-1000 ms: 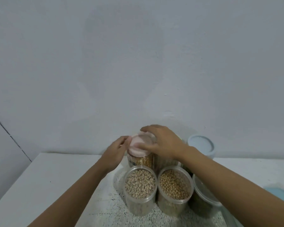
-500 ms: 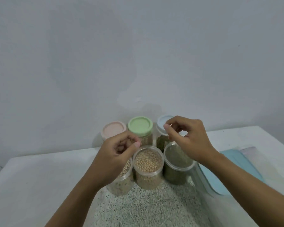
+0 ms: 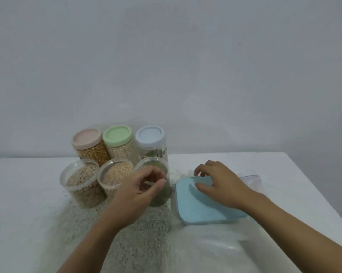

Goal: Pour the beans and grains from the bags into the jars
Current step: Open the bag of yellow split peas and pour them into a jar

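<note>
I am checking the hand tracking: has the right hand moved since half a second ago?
Yes. The right hand moved rightward, away from the blue-lidded jar, and is now over the flat blue lid.
</note>
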Tool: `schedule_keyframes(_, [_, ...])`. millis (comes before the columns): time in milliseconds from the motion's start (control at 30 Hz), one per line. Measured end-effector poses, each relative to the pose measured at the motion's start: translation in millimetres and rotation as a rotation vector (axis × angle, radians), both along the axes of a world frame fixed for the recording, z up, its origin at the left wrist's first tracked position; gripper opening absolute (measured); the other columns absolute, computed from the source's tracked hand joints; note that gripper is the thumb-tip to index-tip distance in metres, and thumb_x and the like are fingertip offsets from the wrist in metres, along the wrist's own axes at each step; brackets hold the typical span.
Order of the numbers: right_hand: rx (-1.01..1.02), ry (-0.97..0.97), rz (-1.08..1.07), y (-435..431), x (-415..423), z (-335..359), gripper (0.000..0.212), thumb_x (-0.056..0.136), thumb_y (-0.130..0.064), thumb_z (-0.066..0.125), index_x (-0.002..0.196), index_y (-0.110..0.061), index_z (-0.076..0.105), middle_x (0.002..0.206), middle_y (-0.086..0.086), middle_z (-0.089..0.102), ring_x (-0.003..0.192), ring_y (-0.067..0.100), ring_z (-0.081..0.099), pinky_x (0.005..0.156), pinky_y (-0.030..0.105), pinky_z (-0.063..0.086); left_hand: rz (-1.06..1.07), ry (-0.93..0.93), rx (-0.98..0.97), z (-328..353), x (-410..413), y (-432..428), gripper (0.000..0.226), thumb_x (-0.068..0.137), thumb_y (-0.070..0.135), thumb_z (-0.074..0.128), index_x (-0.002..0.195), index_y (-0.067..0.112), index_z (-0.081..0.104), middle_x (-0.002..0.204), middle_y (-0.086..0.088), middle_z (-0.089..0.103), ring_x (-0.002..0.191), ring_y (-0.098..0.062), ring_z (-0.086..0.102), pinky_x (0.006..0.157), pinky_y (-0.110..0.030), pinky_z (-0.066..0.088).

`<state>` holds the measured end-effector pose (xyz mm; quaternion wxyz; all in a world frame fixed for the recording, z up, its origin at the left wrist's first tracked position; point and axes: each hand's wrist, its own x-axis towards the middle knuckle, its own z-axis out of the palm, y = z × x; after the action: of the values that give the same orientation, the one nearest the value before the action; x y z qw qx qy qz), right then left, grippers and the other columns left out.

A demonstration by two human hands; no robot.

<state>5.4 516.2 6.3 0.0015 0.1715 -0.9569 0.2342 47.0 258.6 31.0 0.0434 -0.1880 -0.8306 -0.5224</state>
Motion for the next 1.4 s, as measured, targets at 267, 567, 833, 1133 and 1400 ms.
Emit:
schedule_keyframes(267, [0.355, -0.164, 0.191, 38.9, 23.5, -7.2, 0.077, 0.086, -0.065, 0.063, 0.152, -0.039, 0.032, 0.154, 0.0, 0.029, 0.143, 0.023, 0.027, 0.115, 0.045, 0.03, 0.047, -0.184, -0.185, -57.8, 15.9, 40.5, 0.049, 0.089, 0.031, 0.077, 0.131, 0.04, 0.052, 0.131, 0.014, 0.053, 0.125, -0.004, 0.054, 0.098, -0.027, 0.054])
schedule_keyframes(567, [0.157, -0.069, 0.23, 71.3, 44.3, -56.2, 0.094, 0.076, -0.066, 0.071, 0.156, -0.045, 0.027, 0.168, -0.006, 0.006, 0.155, 0.016, -0.002, 0.122, 0.046, 0.023, 0.022, -0.249, -0.162, -122.9, 35.1, 55.8, 0.144, 0.055, 0.051, 0.099, 0.161, 0.039, 0.003, 0.159, 0.029, 0.027, 0.145, 0.002, 0.033, 0.116, -0.031, 0.038])
schedule_keyframes(833, [-0.106, 0.136, 0.22, 88.3, 42.7, -84.5, 0.07, 0.079, -0.068, 0.067, 0.139, -0.033, 0.057, 0.153, -0.007, 0.046, 0.143, 0.019, 0.039, 0.116, 0.048, 0.037, 0.056, -0.262, -0.058, -112.4, 27.9, 61.0, 0.123, 0.066, 0.043, 0.096, 0.159, 0.04, 0.016, 0.152, 0.019, 0.042, 0.135, 0.002, 0.046, 0.109, -0.025, 0.045])
schedule_keyframes(1133, [-0.454, -0.184, 0.111, 102.7, 46.2, -89.3, 0.123, 0.056, -0.046, 0.098, 0.153, -0.045, 0.023, 0.154, -0.031, 0.025, 0.145, -0.006, 0.026, 0.119, 0.034, 0.035, 0.165, 0.207, -0.604, -96.7, 33.7, 85.8, 0.097, 0.064, 0.083, 0.069, 0.147, 0.038, 0.045, 0.159, -0.003, 0.025, 0.148, -0.019, 0.02, 0.113, -0.044, 0.026])
schedule_keyframes(1400, [-0.505, -0.192, 0.044, 101.8, 49.4, -98.9, 0.109, 0.06, -0.038, 0.098, 0.147, -0.044, 0.032, 0.139, -0.024, 0.053, 0.124, 0.001, 0.056, 0.1, 0.034, 0.054, -0.063, 0.302, -0.762, -78.7, 20.4, 158.9, 0.065, 0.092, 0.072, 0.043, 0.131, 0.023, 0.06, 0.133, -0.003, 0.054, 0.12, -0.021, 0.048, 0.101, -0.038, 0.043])
